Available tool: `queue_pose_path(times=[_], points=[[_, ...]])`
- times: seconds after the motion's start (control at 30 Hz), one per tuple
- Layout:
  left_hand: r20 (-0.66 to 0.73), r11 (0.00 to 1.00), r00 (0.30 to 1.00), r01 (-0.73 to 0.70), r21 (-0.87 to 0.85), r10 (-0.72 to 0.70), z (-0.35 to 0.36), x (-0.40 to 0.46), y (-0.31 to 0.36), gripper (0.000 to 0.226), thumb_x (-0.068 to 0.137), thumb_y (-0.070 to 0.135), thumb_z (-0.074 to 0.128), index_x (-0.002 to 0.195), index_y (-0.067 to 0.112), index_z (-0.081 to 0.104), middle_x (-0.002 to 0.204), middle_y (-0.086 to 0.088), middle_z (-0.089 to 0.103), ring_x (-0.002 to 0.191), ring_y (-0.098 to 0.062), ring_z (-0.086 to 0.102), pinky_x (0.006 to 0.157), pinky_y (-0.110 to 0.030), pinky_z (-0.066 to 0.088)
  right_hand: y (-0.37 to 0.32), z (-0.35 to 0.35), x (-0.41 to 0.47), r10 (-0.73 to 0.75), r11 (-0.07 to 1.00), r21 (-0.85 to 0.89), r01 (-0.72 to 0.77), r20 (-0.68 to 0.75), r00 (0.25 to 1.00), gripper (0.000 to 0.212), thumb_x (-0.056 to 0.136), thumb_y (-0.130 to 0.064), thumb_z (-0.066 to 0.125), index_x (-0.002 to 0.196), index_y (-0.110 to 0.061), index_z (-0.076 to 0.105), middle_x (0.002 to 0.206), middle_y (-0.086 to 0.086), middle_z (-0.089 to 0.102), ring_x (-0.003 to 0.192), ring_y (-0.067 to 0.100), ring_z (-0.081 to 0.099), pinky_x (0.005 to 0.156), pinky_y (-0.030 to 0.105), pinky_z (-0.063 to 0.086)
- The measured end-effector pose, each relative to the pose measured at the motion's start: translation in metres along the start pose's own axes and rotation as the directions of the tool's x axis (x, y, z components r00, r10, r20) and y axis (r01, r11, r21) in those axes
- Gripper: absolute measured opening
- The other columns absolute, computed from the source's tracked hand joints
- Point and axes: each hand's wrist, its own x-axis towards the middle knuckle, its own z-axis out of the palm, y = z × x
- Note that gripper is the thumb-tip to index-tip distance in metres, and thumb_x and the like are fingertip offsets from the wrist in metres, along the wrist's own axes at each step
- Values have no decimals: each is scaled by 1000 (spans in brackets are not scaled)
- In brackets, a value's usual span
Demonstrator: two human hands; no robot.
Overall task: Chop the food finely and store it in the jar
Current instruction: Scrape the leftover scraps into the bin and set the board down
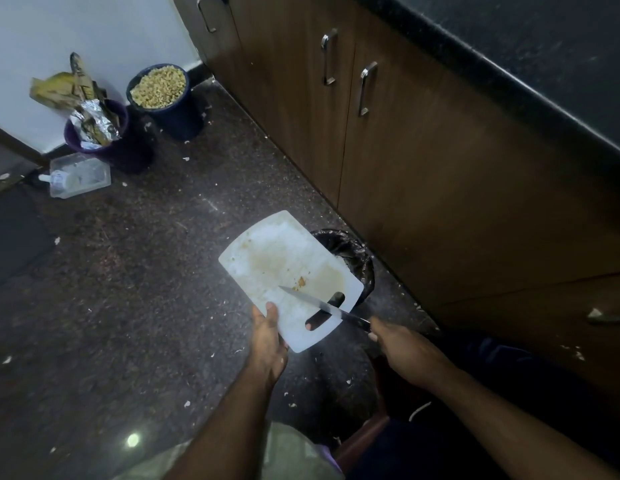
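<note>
White plastic rectangular cutting board (284, 268): brownish-tan stain across middle, few yellow-orange crumbs. Knife (322, 305): silver steel blade, black handle. Small bin (350, 254) behind board: glossy black liner. Floor (145, 289): dark brown-grey speckled stone, pale flecks scattered. Cabinet doors (422, 161): dark brown wood grain, silver metal handles. Desk top (544, 57): black, fine pale speckle. Dark blue round bucket (163, 98): pale yellow chopped pieces. Purple round bucket (107, 140): silver foil, yellowish wrappers. Wall (76, 29): white.

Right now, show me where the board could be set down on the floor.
Most room is the dark floor left of the cutting board, between it and the clear plastic box; only small scraps lie there. Crowded: the far corner with the two buckets, and the strip by the cabinets where the lined bin stands.
</note>
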Motion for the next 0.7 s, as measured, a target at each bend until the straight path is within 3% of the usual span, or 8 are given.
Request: queue_pose_path(times=[0.1,0.27,0.53,0.7], points=[[-9,1000,1000,-8,16,9,5,-2,-5,35,111,26,38,144,39,44,132,2,68,116,-24,68,89,-54,59,4,6,0,24,999,32,-25,11,1000,19,105,-28,36,87,-25,33,87,-3,53,82,16,55,71,38,42],[-37,1000,999,5,14,-5,10,-4,-13,40,111,25,36,149,37,37,135,-1,64,112,-24,68,71,-43,63,9,14,1,51,995,85,-55,44,998,18,103,-22,37,86,-25,33,89,-4,53,87,14,56,79,38,45],[-47,1000,999,19,20,-18,11,-6,-16,41,111,27,38,151,37,35,139,-1,62,117,-26,66,80,-51,62,21,23,11,89,990,109,-92,34,995,23,102,-18,37,82,-28,32,79,-3,50,72,10,49,70,39,43],[-71,998,997,33,-49,-36,13,-8,-16,42,111,22,39,151,33,37,138,-1,62,110,-23,68,69,-45,64,26,22,18,106,989,107,-107,15,994,13,101,-18,37,90,-24,36,95,-6,55,93,9,57,82,37,47]])
